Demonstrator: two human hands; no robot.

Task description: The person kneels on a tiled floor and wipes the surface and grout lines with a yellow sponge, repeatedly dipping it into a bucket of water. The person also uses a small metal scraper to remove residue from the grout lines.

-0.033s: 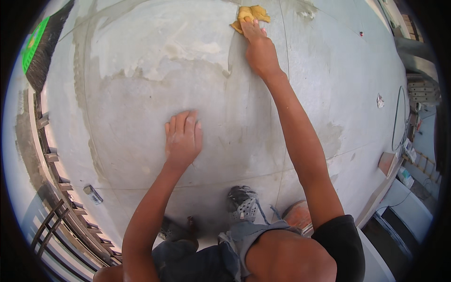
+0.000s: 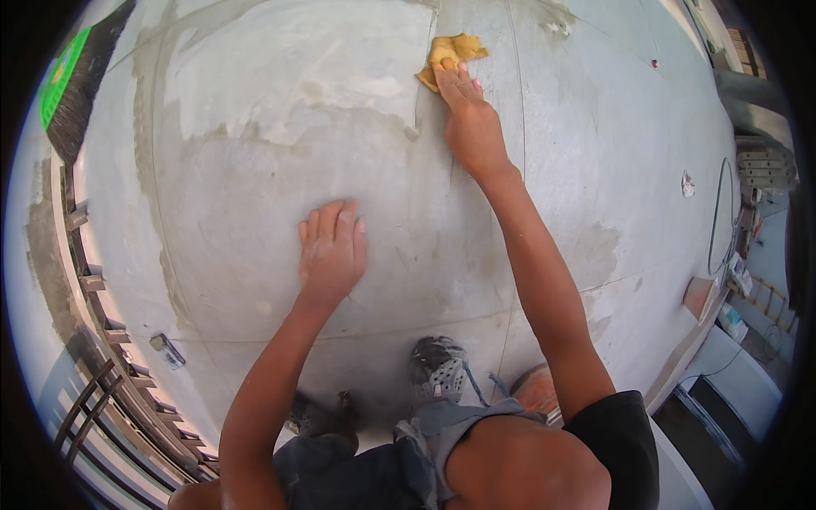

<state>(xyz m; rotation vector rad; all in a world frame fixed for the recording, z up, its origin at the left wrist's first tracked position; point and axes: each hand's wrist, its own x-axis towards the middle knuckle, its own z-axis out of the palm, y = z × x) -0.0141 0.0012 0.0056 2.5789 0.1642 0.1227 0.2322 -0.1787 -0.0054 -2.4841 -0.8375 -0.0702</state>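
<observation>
A crumpled yellow cloth point(image 2: 446, 53) lies on the grey tiled floor point(image 2: 374, 289), far and right of centre. My right hand point(image 2: 473, 127) reaches out with its fingers pressed down on the cloth's near side. Part of the cloth spreads out beyond the fingertips. Nearer and left of centre, my left hand point(image 2: 331, 251) rests on the tiles with its fingers stretched out and nothing in it. Pale, hazy smears and darker damp-looking patches cover the tiles around both hands.
A broom point(image 2: 85, 93) with a green head lies far left, along a railing point(image 2: 93, 285). A small dark object point(image 2: 167, 351) sits near left. My shoe point(image 2: 438, 365) stands close by an orange-brown bucket point(image 2: 535, 391). At the right are a block point(image 2: 699, 297) and a thin hose point(image 2: 721, 217).
My right hand and the yellow cloth have slid a little nearer to me. My left hand stays where it was.
</observation>
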